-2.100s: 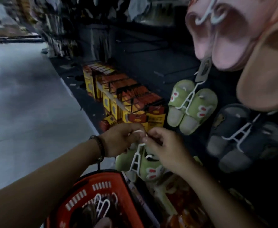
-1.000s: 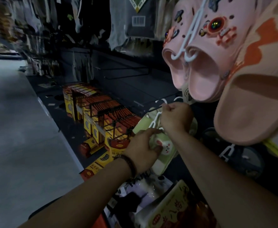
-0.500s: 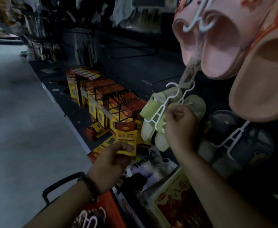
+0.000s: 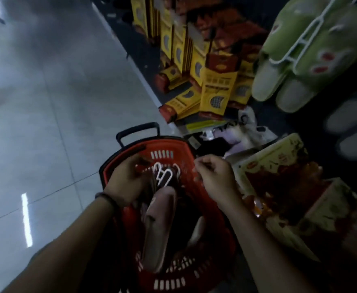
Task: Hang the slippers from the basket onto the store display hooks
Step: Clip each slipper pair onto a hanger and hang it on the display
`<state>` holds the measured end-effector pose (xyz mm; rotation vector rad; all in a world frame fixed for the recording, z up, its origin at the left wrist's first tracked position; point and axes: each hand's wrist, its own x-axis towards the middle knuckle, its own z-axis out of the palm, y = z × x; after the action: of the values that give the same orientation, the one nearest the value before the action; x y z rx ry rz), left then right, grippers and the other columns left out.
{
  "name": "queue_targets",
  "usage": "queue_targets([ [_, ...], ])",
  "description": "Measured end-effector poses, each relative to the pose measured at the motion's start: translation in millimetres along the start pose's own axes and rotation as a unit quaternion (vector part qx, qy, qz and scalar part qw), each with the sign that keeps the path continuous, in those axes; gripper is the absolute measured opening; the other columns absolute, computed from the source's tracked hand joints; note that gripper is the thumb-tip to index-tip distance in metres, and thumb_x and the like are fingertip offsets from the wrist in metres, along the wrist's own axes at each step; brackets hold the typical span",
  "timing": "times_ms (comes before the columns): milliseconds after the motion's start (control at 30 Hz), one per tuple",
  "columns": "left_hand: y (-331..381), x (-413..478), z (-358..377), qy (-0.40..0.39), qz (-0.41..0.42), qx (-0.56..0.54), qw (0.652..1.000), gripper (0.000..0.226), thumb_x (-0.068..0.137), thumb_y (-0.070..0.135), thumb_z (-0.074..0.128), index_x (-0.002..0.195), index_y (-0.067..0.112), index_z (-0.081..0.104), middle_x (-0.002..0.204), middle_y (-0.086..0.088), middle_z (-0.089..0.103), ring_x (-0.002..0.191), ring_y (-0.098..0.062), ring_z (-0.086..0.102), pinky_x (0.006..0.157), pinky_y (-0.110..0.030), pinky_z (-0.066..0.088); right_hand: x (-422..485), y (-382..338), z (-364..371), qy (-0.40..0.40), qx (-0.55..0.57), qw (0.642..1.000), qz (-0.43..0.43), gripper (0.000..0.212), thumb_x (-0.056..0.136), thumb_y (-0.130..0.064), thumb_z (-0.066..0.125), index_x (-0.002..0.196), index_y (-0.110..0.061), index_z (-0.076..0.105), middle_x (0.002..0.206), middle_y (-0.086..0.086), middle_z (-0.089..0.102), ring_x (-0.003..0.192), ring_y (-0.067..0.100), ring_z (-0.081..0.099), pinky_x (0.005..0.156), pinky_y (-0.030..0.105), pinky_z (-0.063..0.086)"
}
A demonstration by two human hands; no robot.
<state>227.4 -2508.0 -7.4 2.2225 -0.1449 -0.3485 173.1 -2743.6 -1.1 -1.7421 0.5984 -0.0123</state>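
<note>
1. Both hands have dropped from the display to the red basket (image 4: 179, 149). The green slipper pair (image 4: 296, 66) that the right hand was hooking up now hangs alone at the upper right on its white hanger (image 4: 300, 39).
2. Left hand (image 4: 126, 178) reaches into the basket beside the white hanger hooks (image 4: 162, 175); I cannot tell whether it grips anything. Right hand (image 4: 213, 176) hovers over the rim, fingers curled and empty.
3. Inside the basket lie one pink slipper (image 4: 162, 218), dark ones too dim to count, and at least two hooks.
4. One basket stands on the glossy grey tiled floor (image 4: 36, 102), near a low shelf of yellow-and-red boxes (image 4: 215, 92).
</note>
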Motion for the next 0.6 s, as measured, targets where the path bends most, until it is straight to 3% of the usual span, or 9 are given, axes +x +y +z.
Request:
queue_targets([
  [67,-2,4,2,0.0,-0.004,0.01,1.0,0.017,0.092,0.017,0.071,0.106,0.025,0.071,0.107,0.007,0.076,0.1,-0.013,0.071,0.092,-0.034,0.055,7,7,7,-0.017,-0.012,1.0,0.014,0.014,0.101,-0.015,0.066,0.089,-0.011,0.072,0.072,0.004,0.074,0.058,0.015,0.067,0.054,0.025,0.049],
  [167,-13,7,15,-0.074,-0.054,0.101,0.991,0.027,0.092,0.021,0.069,0.12,0.019,0.07,0.118,-0.007,0.074,0.113,-0.028,0.068,0.092,-0.032,0.051,16,20,19,-0.045,-0.047,0.997,0.047,0.018,0.1,-0.015,0.065,0.083,-0.018,0.069,0.072,0.003,0.075,0.052,0.012,0.065,0.049,0.021,0.044],
  [267,-30,6,27,-0.148,-0.09,0.141,0.975,0.046,0.092,0.027,0.071,0.136,0.019,0.06,0.133,-0.011,0.067,0.123,-0.034,0.062,0.096,-0.034,0.05,20,42,33,-0.103,-0.146,0.981,0.079,0.013,0.092,-0.021,0.073,0.08,-0.022,0.069,0.083,0.01,0.078,0.063,0.018,0.07,0.059,0.027,0.05],
  [333,-38,5,32,-0.201,-0.077,0.162,0.963,0.065,0.089,0.026,0.074,0.148,0.019,0.05,0.141,-0.011,0.06,0.127,-0.034,0.059,0.096,-0.031,0.046,19,56,37,-0.157,-0.242,0.955,0.067,0.013,0.085,-0.025,0.081,0.083,-0.026,0.068,0.09,0.004,0.077,0.079,0.02,0.072,0.073,0.033,0.056],
  [400,-43,4,37,-0.241,-0.056,0.197,0.949,0.078,0.079,0.034,0.076,0.15,0.018,0.047,0.14,-0.014,0.06,0.128,-0.035,0.058,0.094,-0.028,0.043,13,62,36,-0.235,-0.372,0.897,0.049,0.024,0.079,-0.026,0.084,0.095,-0.029,0.066,0.101,0.0,0.074,0.095,0.021,0.072,0.081,0.032,0.055],
  [467,-49,3,43,-0.279,-0.04,0.223,0.933,0.093,0.067,0.039,0.078,0.151,0.018,0.045,0.143,-0.014,0.058,0.13,-0.035,0.057,0.102,-0.034,0.047,6,70,32,-0.328,-0.466,0.819,0.056,0.041,0.075,-0.022,0.087,0.111,-0.027,0.067,0.114,0.002,0.073,0.104,0.023,0.071,0.083,0.031,0.056],
  [533,-52,3,49,-0.31,-0.014,0.278,0.909,0.103,0.066,0.032,0.087,0.156,0.022,0.038,0.15,-0.011,0.052,0.135,-0.033,0.052,0.109,-0.041,0.045,-1,80,29,-0.4,-0.518,0.752,0.076,0.057,0.067,-0.026,0.095,0.117,-0.022,0.067,0.121,0.002,0.073,0.103,0.021,0.072,0.084,0.033,0.061],
  [600,-50,0,54,-0.318,0.013,0.321,0.892,0.104,0.071,0.027,0.088,0.159,0.023,0.032,0.156,-0.008,0.045,0.14,-0.031,0.048,0.111,-0.037,0.042,-8,89,25,-0.428,-0.563,0.704,0.068,0.066,0.063,-0.039,0.099,0.119,-0.023,0.07,0.123,0.003,0.072,0.105,0.021,0.071,0.086,0.031,0.062],
])
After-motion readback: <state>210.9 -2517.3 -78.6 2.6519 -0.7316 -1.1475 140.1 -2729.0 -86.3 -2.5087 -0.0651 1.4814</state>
